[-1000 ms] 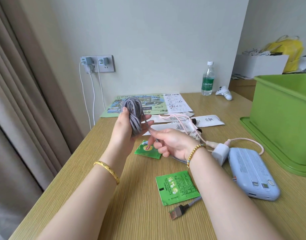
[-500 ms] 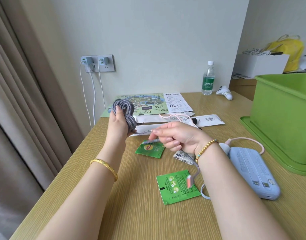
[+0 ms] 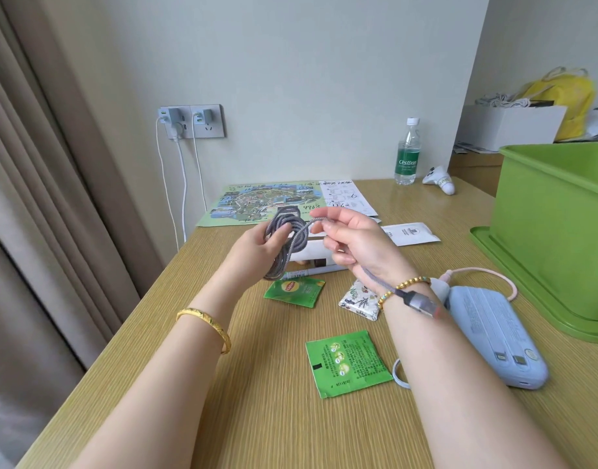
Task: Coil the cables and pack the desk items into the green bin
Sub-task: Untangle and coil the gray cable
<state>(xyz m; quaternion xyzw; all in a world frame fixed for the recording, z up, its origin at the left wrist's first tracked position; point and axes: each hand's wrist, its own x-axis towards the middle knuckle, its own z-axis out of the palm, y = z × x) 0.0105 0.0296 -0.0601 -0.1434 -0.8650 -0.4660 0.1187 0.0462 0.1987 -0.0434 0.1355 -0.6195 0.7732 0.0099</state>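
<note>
Green bin [image 3: 558, 231] at right edge of desk [image 3: 257, 418], standing on its lid. Blue power bank [image 3: 493, 336] just left of bin. Bottle [image 3: 407, 152] behind bin's left side, label reading "Cestbon". Teabag packet [image 3: 294, 292] well left of bin, marked "Lipton". Grey braided cable [image 3: 284, 245] coiled in several loops, raised above desk. Left hand [image 3: 257, 247] clamped on coil. Right hand [image 3: 353, 240] pinching loose strand; plug [image 3: 421, 303], on desk one second ago, now dangling at wrist.

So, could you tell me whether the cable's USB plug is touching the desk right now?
Apart. The head view shows the USB plug hanging beside the right wrist, dangling from the right hand clear above the desk.
</note>
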